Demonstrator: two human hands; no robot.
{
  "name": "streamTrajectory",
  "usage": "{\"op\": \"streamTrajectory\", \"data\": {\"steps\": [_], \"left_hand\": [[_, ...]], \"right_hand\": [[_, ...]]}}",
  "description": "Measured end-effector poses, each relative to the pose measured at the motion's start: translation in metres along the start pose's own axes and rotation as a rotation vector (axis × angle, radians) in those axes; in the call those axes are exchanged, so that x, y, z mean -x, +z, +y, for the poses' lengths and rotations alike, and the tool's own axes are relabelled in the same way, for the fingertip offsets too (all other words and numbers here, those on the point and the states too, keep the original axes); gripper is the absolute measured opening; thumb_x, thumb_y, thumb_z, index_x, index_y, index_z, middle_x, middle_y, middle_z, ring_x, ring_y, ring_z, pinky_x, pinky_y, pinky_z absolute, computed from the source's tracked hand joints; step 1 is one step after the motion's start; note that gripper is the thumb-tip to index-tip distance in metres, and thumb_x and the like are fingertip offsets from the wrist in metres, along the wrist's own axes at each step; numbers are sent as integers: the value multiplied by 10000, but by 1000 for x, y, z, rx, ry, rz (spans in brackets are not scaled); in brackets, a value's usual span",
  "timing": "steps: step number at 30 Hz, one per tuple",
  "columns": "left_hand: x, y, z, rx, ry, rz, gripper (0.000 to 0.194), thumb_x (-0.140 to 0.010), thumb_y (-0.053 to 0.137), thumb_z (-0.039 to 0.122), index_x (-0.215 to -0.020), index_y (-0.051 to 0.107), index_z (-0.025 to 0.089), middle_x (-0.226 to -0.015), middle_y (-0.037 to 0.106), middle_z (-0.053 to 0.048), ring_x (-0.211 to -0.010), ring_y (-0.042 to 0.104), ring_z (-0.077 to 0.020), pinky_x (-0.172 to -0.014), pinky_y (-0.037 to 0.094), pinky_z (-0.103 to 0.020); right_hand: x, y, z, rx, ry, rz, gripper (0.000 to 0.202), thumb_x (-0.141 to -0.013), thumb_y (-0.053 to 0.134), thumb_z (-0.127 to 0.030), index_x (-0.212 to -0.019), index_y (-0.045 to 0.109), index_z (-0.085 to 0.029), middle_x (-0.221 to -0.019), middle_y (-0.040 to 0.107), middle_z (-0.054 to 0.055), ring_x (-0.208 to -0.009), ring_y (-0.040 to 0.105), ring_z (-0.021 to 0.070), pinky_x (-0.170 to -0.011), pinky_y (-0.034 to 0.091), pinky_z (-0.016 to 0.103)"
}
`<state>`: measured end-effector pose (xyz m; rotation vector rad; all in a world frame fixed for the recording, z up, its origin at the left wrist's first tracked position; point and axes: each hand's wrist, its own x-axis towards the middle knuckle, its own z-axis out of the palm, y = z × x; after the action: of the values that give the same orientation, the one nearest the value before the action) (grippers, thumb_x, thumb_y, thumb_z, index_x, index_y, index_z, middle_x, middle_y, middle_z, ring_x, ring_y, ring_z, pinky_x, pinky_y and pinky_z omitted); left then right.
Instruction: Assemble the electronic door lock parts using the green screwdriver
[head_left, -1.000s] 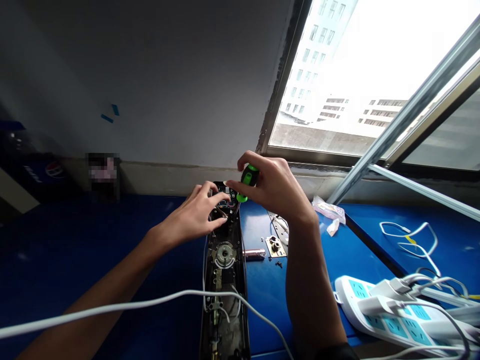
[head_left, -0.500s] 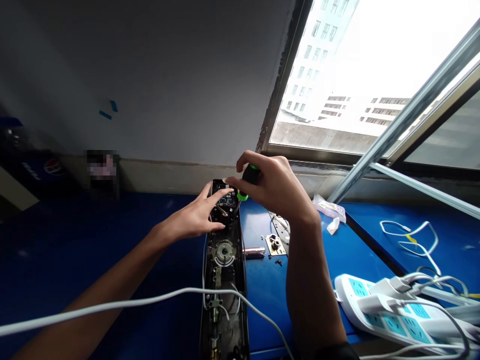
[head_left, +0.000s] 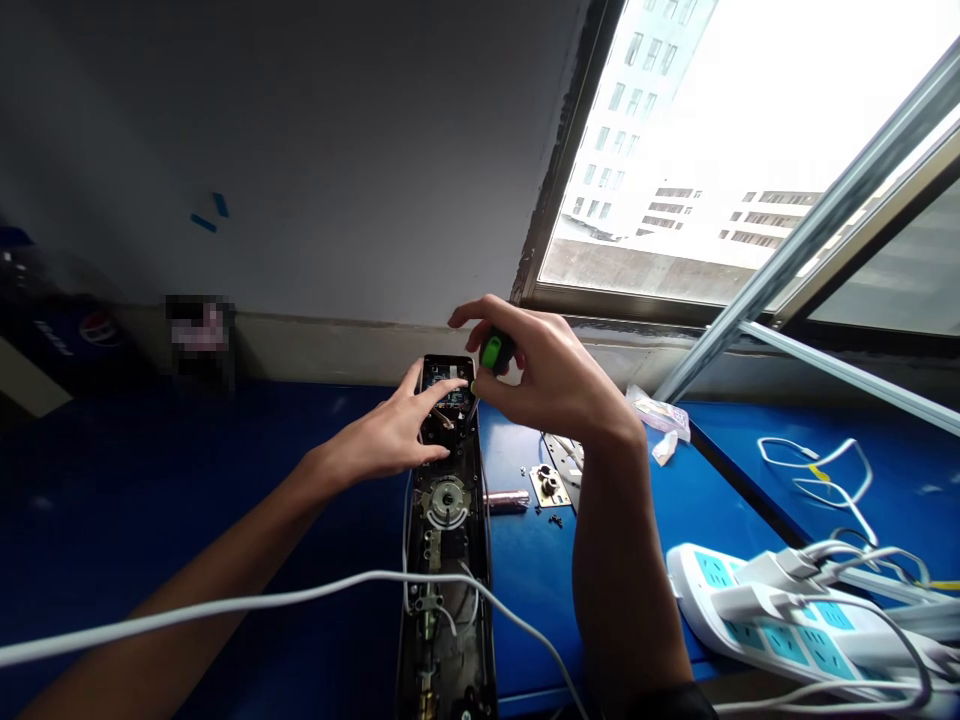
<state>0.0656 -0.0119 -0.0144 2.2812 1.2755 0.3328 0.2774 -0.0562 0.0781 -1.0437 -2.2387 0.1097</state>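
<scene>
A long black housing with open electronics lies lengthwise on the blue table. Across its far end rests my left hand, fingers spread over the circuit board and edges. My right hand grips a black and green screwdriver just right of that end. The screwdriver's shaft points down to the housing's right side; its tip is too small to make out. Beside the housing, on the right, are a metallic cylinder, a small plate with a round part and several tiny screws.
A white cable crosses the foreground over the housing. At the lower right sits a power strip with plugs and cords. A plastic bag lies near the metal frame. Behind are a wall and window.
My right hand's fingers have shifted left and loosened around the screwdriver, whose handle is turned and tilted differently. My left hand stays nearly where it was. The view has shifted slightly.
</scene>
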Motion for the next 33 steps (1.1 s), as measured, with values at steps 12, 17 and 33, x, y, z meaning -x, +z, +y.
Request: {"op": "streamTrajectory", "data": {"steps": [12, 17, 33], "left_hand": [[1, 1, 0, 15, -1, 11, 949, -824, 775, 394, -1647, 302, 383, -1768, -198, -65, -1466, 488, -430, -1244, 413, -466], [2, 0, 2, 2, -15, 4, 943, -827, 768, 357, -1648, 304, 361, -1766, -193, -92, -1504, 429, -433, -1261, 381, -464], [3, 1, 3, -28, -18, -11, 958, -843, 782, 355, -1658, 282, 399, -1738, -265, -74, -1500, 421, -430, -1255, 390, -472]], "right_hand": [[-1, 6, 4, 53, 3, 84, 324, -870, 674, -243, -1193, 664, -219, -838, 676, -14, -657, 514, 114, -607, 394, 288], [-1, 5, 5, 52, -14, 80, 329, -855, 625, -151, -1177, 659, -212, -856, 685, -10, -669, 523, 112, -624, 399, 287], [1, 4, 5, 67, 32, 101, 227, -905, 656, -256, -1127, 663, -207, -837, 686, 1, -682, 551, 123, -635, 414, 287]]}}
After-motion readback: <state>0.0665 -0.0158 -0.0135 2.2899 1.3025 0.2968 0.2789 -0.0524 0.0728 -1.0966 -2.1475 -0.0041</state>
